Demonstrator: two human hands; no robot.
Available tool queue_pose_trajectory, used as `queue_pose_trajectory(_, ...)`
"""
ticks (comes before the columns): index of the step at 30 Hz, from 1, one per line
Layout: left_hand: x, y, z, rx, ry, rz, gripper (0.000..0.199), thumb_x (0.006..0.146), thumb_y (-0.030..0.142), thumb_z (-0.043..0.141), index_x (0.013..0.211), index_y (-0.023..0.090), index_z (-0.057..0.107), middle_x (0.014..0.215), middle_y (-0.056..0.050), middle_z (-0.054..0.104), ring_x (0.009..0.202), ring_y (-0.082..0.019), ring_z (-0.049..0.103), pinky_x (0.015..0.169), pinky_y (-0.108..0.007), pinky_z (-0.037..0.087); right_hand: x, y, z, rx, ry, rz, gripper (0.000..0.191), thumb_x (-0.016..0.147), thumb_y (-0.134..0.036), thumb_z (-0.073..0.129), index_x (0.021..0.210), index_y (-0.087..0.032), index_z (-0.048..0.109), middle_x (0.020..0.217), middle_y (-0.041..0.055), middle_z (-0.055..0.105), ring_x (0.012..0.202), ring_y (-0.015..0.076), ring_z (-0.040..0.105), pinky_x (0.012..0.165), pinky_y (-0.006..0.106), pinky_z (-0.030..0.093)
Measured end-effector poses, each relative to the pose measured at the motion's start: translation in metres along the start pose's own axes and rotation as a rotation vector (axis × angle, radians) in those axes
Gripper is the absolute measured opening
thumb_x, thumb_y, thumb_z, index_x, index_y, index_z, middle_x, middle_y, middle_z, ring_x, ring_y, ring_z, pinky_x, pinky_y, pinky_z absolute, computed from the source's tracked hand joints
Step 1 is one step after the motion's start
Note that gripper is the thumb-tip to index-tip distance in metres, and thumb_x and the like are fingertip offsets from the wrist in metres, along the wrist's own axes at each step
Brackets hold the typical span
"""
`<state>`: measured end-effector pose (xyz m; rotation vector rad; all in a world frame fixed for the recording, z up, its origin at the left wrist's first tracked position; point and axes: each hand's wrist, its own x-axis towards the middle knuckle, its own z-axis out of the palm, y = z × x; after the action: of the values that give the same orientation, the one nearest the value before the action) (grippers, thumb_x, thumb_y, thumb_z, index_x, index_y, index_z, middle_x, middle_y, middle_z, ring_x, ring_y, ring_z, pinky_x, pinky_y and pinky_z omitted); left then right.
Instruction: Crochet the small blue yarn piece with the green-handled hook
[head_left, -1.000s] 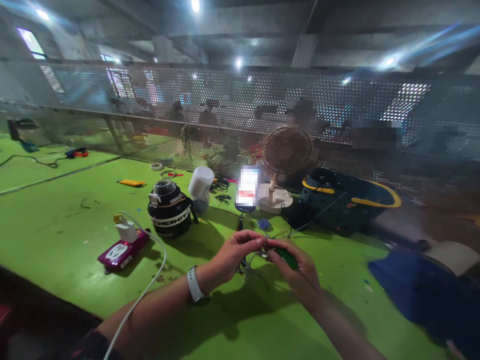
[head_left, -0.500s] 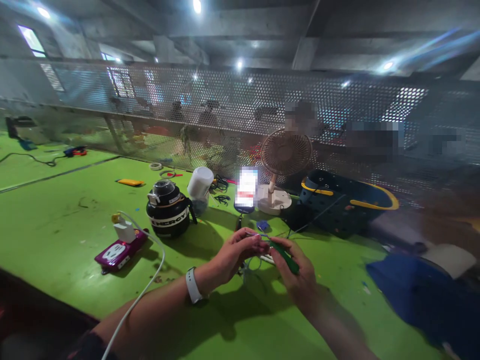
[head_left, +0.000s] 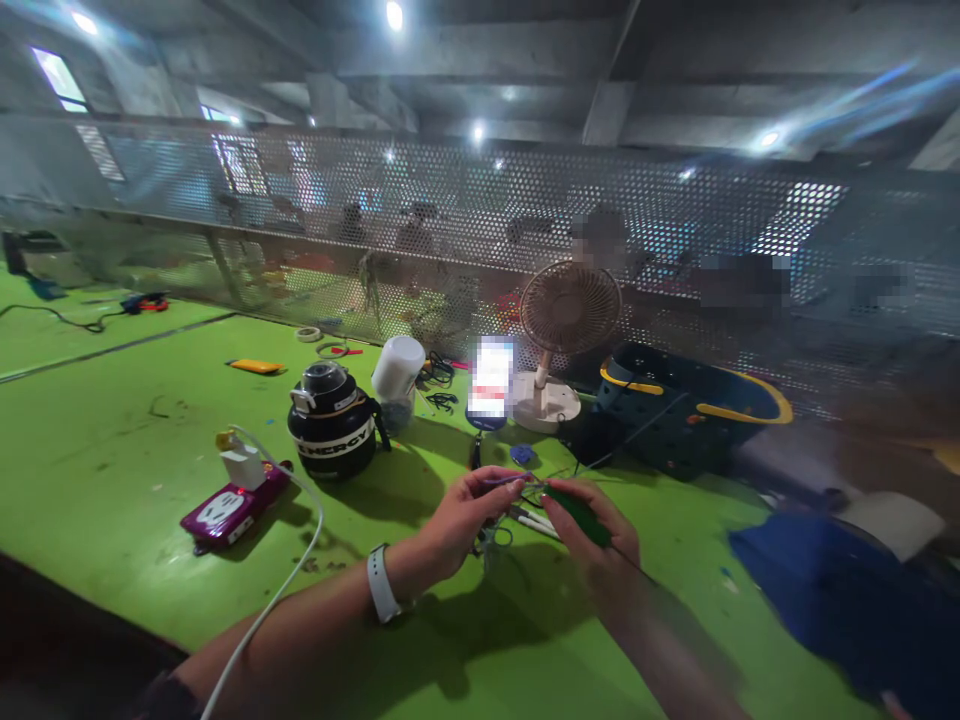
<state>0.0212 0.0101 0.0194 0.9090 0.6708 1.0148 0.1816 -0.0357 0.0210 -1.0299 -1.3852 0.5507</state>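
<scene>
My left hand (head_left: 472, 520), with a white watch band (head_left: 382, 585) on its wrist, is closed in a pinch on a thin purple strand (head_left: 504, 482). Wrapped in the fingers of my right hand (head_left: 604, 540) is a slim tool with a green handle (head_left: 576, 514). Its thin tip points left and meets the strand at my left fingertips; the tip is too small to make out. Below the hands on the green table (head_left: 525, 650) lie a pair of white sticks or handles (head_left: 536, 522) and a clear loop (head_left: 501, 538), both partly hidden.
Ahead stand a phone (head_left: 491, 378) on a stand, a fan (head_left: 571, 305) and a dark basket (head_left: 694, 430) with yellow handles. On the left are a black jug (head_left: 330, 425), a white container (head_left: 399, 368), a yellow cutter (head_left: 256, 366) and a purple power strip (head_left: 232, 510) with a white cable (head_left: 281, 590).
My hands have parted slightly, the right one shifting right with the green-handled tool. More of the purple strand and the white sticks now shows between them.
</scene>
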Motion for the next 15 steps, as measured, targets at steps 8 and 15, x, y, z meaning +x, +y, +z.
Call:
queue_pose_trajectory(8,0.0011,-0.0045,-0.0029,0.031,-0.045,0.033,0.027,0.068,0.030,0.084,0.090,0.016,0.077,0.080,-0.004,0.073,0.070,-0.010,0.058,0.066,-0.022,0.042,-0.0003,0.0043,0.0016,-0.017,0.013,-0.045,0.013,0.085,-0.024,0.069,0.097,-0.028,0.072,0.095,0.0005,0.070,0.089,0.0158,0.068,0.076,0.026,0.058)
queue_pose_trajectory(15,0.0011,-0.0028,-0.0063,-0.182,-0.163,-0.039,0.036,0.089,0.035,0.056,0.119,0.019,0.066,0.116,-0.010,0.068,0.100,-0.021,0.062,0.075,-0.030,0.052,0.0028,-0.0014,-0.0057,0.004,0.087,-0.054,0.015,0.083,-0.024,0.071,0.097,-0.029,0.073,0.095,-0.0001,0.071,0.087,0.0152,0.068,0.075,0.025,0.057)
